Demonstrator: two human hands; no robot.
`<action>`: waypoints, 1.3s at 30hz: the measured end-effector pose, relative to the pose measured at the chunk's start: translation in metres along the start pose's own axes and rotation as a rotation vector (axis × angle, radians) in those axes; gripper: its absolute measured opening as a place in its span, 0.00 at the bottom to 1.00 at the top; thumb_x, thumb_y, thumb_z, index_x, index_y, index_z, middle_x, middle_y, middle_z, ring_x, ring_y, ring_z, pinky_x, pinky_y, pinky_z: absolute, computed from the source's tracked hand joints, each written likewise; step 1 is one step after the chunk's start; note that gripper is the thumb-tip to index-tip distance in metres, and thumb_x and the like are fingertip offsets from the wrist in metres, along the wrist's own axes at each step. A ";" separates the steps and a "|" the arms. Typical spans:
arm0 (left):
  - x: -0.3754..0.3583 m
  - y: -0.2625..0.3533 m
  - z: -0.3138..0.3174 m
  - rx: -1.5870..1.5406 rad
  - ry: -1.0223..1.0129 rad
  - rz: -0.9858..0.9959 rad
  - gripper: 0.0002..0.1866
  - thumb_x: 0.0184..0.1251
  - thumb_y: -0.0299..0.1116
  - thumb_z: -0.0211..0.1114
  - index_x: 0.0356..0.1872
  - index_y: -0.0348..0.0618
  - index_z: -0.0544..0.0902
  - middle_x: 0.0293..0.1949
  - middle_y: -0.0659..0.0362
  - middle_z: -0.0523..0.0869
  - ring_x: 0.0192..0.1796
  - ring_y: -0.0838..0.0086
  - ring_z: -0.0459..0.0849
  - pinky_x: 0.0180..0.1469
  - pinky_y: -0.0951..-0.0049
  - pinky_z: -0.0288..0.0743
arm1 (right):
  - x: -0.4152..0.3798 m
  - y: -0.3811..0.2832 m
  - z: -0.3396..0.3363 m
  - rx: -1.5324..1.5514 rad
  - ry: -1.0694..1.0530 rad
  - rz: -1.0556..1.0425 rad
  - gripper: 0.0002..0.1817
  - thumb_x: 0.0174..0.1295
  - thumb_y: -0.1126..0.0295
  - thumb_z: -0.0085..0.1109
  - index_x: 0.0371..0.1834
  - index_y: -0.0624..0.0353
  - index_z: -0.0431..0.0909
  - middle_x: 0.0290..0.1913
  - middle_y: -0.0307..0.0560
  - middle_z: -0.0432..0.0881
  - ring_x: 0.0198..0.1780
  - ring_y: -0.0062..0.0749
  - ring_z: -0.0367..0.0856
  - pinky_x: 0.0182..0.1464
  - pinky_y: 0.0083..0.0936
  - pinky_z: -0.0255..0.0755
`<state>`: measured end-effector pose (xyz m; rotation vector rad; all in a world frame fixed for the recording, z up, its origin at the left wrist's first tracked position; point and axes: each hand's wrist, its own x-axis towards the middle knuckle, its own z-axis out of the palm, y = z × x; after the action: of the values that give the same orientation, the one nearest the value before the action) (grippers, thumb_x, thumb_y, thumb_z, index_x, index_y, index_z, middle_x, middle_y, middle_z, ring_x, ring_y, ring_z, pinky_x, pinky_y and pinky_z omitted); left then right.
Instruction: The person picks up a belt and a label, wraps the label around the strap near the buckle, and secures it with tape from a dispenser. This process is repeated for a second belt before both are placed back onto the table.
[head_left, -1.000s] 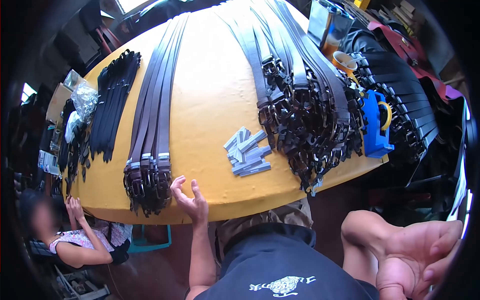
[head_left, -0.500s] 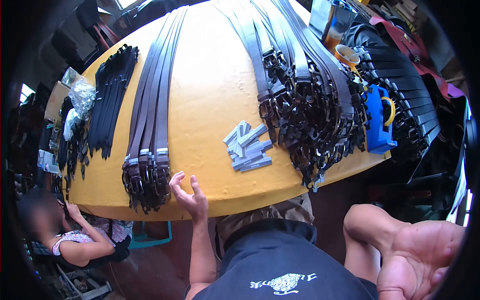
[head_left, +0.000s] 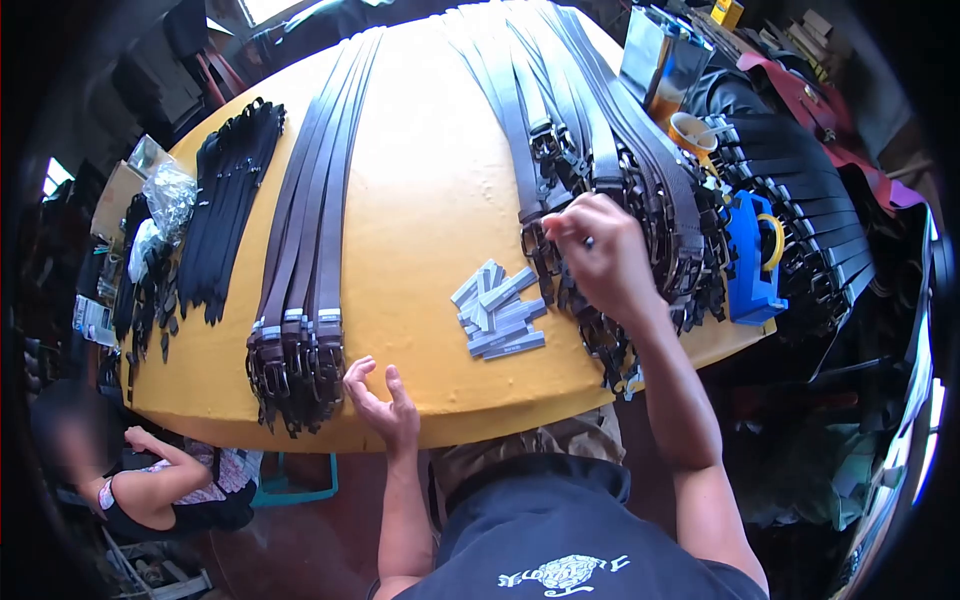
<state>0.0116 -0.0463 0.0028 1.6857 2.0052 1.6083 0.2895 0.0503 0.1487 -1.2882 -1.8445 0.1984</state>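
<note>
My left hand (head_left: 385,405) rests at the front edge of the table, fingers curved and apart, holding nothing. Just left of it lies a row of dark brown belts (head_left: 318,235), with buckles toward me and pale paper bands near them. Over the right-hand pile of belts (head_left: 688,215), my right hand (head_left: 605,258) is closed, thumb and fingers drawn together beside the buckles. What those fingers hold, if anything, is hidden. A loose heap of small grey printed strips (head_left: 500,312) sits on the table between my hands.
The yellow-covered table (head_left: 430,200) bears black straps (head_left: 228,200) and plastic bags (head_left: 168,200) at left. A blue tape dispenser (head_left: 752,265), a cup (head_left: 692,132) and more black belts (head_left: 800,190) are at right. A person (head_left: 165,485) sits at lower left.
My right hand has swung from the lower right, where its palm was open, up over the right-hand belt pile and closed. My left hand stays nearly still. The seated person's arm has shifted.
</note>
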 end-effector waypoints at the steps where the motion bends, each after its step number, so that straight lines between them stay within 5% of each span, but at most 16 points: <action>1: -0.001 -0.001 0.000 0.000 0.001 0.004 0.09 0.65 0.29 0.58 0.43 0.37 0.72 0.45 0.51 0.76 0.51 0.61 0.73 0.57 0.62 0.64 | 0.003 0.008 0.013 -0.075 -0.025 -0.054 0.16 0.60 0.62 0.61 0.22 0.64 0.79 0.25 0.47 0.77 0.33 0.42 0.76 0.39 0.33 0.71; 7: 0.000 0.002 0.000 0.002 0.025 0.026 0.11 0.62 0.31 0.60 0.39 0.36 0.72 0.41 0.49 0.76 0.48 0.55 0.74 0.54 0.59 0.66 | 0.036 0.054 0.076 -0.723 -0.355 -0.138 0.06 0.52 0.71 0.57 0.30 0.58 0.82 0.42 0.45 0.78 0.48 0.39 0.72 0.50 0.33 0.68; 11: 0.001 0.004 -0.002 -0.009 0.035 0.023 0.11 0.62 0.32 0.61 0.38 0.36 0.72 0.41 0.49 0.76 0.48 0.56 0.75 0.53 0.59 0.66 | 0.051 0.056 0.094 -0.932 -0.614 0.008 0.13 0.56 0.68 0.54 0.42 0.57 0.84 0.49 0.44 0.76 0.56 0.39 0.68 0.54 0.37 0.59; 14: 0.000 0.001 -0.001 -0.009 0.040 0.045 0.11 0.62 0.33 0.62 0.38 0.37 0.72 0.41 0.50 0.77 0.47 0.56 0.75 0.53 0.59 0.67 | 0.058 0.047 0.096 -0.920 -0.506 -0.036 0.12 0.49 0.70 0.60 0.38 0.56 0.84 0.49 0.48 0.75 0.55 0.41 0.69 0.54 0.35 0.63; 19: 0.006 -0.002 -0.004 -0.104 -0.002 -0.057 0.09 0.61 0.30 0.62 0.39 0.36 0.75 0.42 0.51 0.78 0.47 0.60 0.77 0.54 0.62 0.68 | 0.071 0.023 0.095 -0.094 -0.259 0.226 0.12 0.61 0.68 0.53 0.44 0.65 0.76 0.42 0.65 0.75 0.46 0.54 0.76 0.53 0.41 0.71; 23: 0.038 -0.009 -0.005 -0.527 -0.134 -0.346 0.11 0.65 0.29 0.59 0.45 0.34 0.77 0.44 0.54 0.79 0.48 0.69 0.78 0.55 0.68 0.70 | 0.053 -0.011 0.111 0.527 -0.364 0.563 0.09 0.64 0.73 0.50 0.39 0.69 0.76 0.34 0.53 0.82 0.31 0.29 0.84 0.34 0.27 0.78; 25: 0.069 -0.004 -0.013 -0.662 -0.222 -0.418 0.13 0.67 0.29 0.58 0.48 0.33 0.77 0.46 0.52 0.80 0.50 0.70 0.78 0.57 0.71 0.70 | 0.039 -0.004 0.135 0.564 -0.343 0.557 0.09 0.63 0.73 0.52 0.39 0.70 0.76 0.35 0.55 0.81 0.31 0.31 0.83 0.35 0.28 0.77; 28: 0.089 0.005 -0.014 -0.274 -0.483 -0.427 0.16 0.67 0.32 0.59 0.50 0.32 0.77 0.49 0.48 0.80 0.53 0.66 0.78 0.59 0.68 0.69 | 0.025 -0.007 0.146 0.406 -0.217 0.424 0.09 0.61 0.72 0.54 0.37 0.70 0.77 0.37 0.57 0.79 0.30 0.33 0.82 0.35 0.28 0.77; 29: 0.080 0.000 -0.009 -0.083 -0.447 -0.193 0.17 0.67 0.32 0.59 0.52 0.32 0.76 0.52 0.46 0.79 0.56 0.64 0.77 0.60 0.66 0.69 | 0.020 0.008 0.160 0.221 -0.113 0.266 0.09 0.61 0.72 0.54 0.36 0.69 0.78 0.37 0.57 0.78 0.31 0.33 0.81 0.36 0.28 0.76; 30: 0.074 -0.005 -0.007 0.119 -0.399 0.050 0.18 0.67 0.33 0.60 0.53 0.32 0.75 0.54 0.44 0.77 0.58 0.62 0.76 0.61 0.65 0.68 | 0.023 0.028 0.176 0.510 -0.118 0.383 0.09 0.62 0.72 0.54 0.38 0.68 0.78 0.37 0.54 0.79 0.30 0.31 0.81 0.36 0.27 0.76; 31: 0.068 0.001 -0.009 0.234 -0.503 0.016 0.30 0.67 0.43 0.60 0.61 0.29 0.67 0.63 0.40 0.68 0.68 0.57 0.65 0.68 0.60 0.59 | 0.027 0.019 0.163 0.602 -0.138 0.495 0.09 0.63 0.72 0.54 0.39 0.68 0.77 0.36 0.52 0.80 0.30 0.29 0.80 0.35 0.26 0.75; 34: 0.033 0.002 0.008 0.490 -0.580 0.044 0.43 0.66 0.55 0.55 0.68 0.26 0.54 0.70 0.38 0.54 0.75 0.53 0.48 0.74 0.55 0.42 | 0.036 0.016 0.145 0.839 -0.174 0.738 0.08 0.68 0.70 0.52 0.44 0.62 0.74 0.34 0.41 0.80 0.29 0.18 0.74 0.31 0.17 0.71; 39: 0.000 0.024 0.042 0.466 -0.633 0.145 0.49 0.66 0.63 0.47 0.69 0.24 0.46 0.72 0.36 0.44 0.76 0.48 0.34 0.74 0.48 0.27 | 0.036 0.015 0.139 1.060 -0.187 0.775 0.11 0.68 0.68 0.54 0.49 0.62 0.70 0.35 0.40 0.78 0.30 0.17 0.74 0.33 0.15 0.72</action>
<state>0.0538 -0.0228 0.0010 2.1640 2.0151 0.5030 0.1973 0.1325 0.0739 -1.1012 -0.9540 1.5113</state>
